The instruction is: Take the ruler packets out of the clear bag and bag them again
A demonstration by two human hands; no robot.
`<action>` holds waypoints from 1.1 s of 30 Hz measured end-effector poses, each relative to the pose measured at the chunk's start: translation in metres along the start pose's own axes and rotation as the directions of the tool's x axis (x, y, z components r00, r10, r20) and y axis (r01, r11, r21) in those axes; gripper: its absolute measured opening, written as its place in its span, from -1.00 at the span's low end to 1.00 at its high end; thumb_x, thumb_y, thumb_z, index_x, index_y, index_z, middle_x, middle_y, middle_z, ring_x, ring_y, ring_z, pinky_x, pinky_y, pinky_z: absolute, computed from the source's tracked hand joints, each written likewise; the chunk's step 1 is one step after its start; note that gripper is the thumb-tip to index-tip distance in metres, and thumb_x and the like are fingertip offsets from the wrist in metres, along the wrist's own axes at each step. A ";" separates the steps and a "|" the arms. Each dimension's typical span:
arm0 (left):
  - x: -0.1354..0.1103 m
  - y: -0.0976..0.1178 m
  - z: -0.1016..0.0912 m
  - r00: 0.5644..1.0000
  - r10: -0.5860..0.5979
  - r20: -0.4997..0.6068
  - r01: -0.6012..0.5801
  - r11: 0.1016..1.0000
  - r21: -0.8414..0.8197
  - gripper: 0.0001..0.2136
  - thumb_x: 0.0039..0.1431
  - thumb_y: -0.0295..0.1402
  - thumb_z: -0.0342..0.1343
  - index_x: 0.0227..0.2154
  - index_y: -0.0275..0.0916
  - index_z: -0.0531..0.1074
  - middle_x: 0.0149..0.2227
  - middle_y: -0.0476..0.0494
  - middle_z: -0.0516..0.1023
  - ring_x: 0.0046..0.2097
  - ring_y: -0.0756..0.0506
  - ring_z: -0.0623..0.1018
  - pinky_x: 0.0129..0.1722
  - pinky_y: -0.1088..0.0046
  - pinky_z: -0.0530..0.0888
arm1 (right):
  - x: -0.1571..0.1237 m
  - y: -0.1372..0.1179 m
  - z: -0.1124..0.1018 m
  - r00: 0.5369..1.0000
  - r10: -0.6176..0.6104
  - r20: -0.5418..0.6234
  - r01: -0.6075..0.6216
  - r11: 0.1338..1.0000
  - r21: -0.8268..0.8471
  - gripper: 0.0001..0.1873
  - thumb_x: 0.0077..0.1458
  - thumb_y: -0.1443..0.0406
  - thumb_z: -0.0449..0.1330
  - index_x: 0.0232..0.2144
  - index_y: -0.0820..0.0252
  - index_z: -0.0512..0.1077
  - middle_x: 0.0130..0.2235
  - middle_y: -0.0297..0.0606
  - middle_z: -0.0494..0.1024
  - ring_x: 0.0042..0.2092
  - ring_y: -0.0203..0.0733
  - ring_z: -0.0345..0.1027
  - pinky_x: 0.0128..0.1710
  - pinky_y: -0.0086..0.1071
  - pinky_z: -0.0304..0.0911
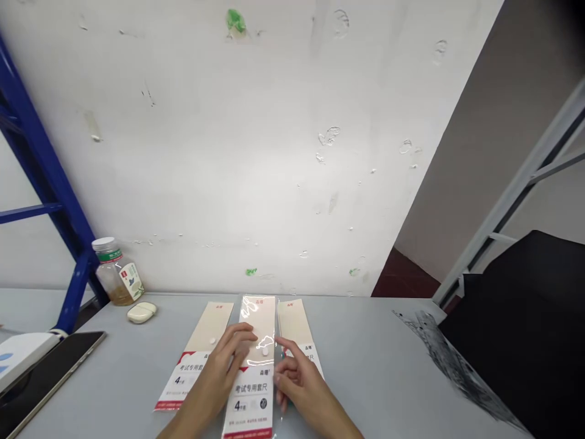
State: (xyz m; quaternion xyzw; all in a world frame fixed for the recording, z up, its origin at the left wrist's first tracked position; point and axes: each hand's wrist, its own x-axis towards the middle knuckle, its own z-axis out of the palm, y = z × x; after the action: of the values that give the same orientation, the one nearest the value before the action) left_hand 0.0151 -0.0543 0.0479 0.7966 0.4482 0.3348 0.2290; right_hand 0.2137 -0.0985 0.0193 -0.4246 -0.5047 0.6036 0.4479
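Three flat ruler set packages with cream tops and white, red-edged lower parts lie on the grey table. The middle ruler set package (250, 399) is in a shiny clear sleeve. My left hand (223, 366) rests on its left side, fingers spread and bent over the card. At its right edge my right hand (299, 381) has the thumb and curled fingers closed on the sleeve's border, index finger reaching forward. A left ruler set package (176, 381) is partly covered by my left hand. The right ruler set package (295, 320) is mostly hidden below by my right hand.
A jar (114, 271) with a white lid stands at the back left near a cream earphone-like case (141, 312). A phone-like dark slab (50, 372) and a white box (22, 356) lie at the left. A black object (525, 323) fills the right side. A white wall (256, 183) rises behind.
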 end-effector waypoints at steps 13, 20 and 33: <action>0.003 -0.067 -0.055 0.989 -0.148 -0.009 0.146 0.962 0.229 -0.62 0.04 -0.55 -0.15 -0.16 -0.08 0.42 0.02 -0.06 0.43 -0.06 -0.12 0.49 -0.17 0.43 0.48 | -0.002 -0.008 -0.007 0.996 0.056 -0.071 -0.070 0.975 -0.209 -0.60 0.10 0.12 0.14 0.00 0.01 0.36 -0.28 -0.33 0.52 -0.43 -0.28 0.35 -0.43 -0.40 0.18; 0.001 -0.077 -0.052 0.976 -0.201 0.082 0.144 0.882 0.449 -0.52 -0.05 -0.65 -0.17 -0.19 -0.07 0.47 0.03 -0.02 0.49 0.02 -0.19 0.44 -0.11 0.30 0.43 | -0.003 -0.007 -0.007 0.998 0.032 -0.047 -0.042 0.970 -0.241 -0.63 0.12 0.10 0.11 -0.04 0.05 0.39 -0.30 -0.33 0.53 -0.46 -0.31 0.33 -0.42 -0.41 0.17; 0.003 -0.059 -0.043 0.925 -0.380 -0.022 0.316 0.735 0.600 -0.71 0.19 -0.12 -0.08 -0.19 -0.13 0.43 0.15 -0.24 0.40 0.11 -0.35 0.42 -0.03 0.06 0.40 | -0.001 -0.051 -0.061 0.957 0.019 -0.290 -0.227 0.671 -0.705 -0.65 0.17 0.14 -0.01 -0.01 -0.03 0.36 -0.08 -0.28 0.47 -0.21 -0.17 0.38 -0.26 -0.33 0.24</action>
State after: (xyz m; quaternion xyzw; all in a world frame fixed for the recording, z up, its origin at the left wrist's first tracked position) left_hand -0.0483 -0.0200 0.0388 0.7456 0.6587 0.0878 0.0501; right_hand 0.2783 -0.0814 0.0620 -0.6760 -0.6107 0.3197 0.2603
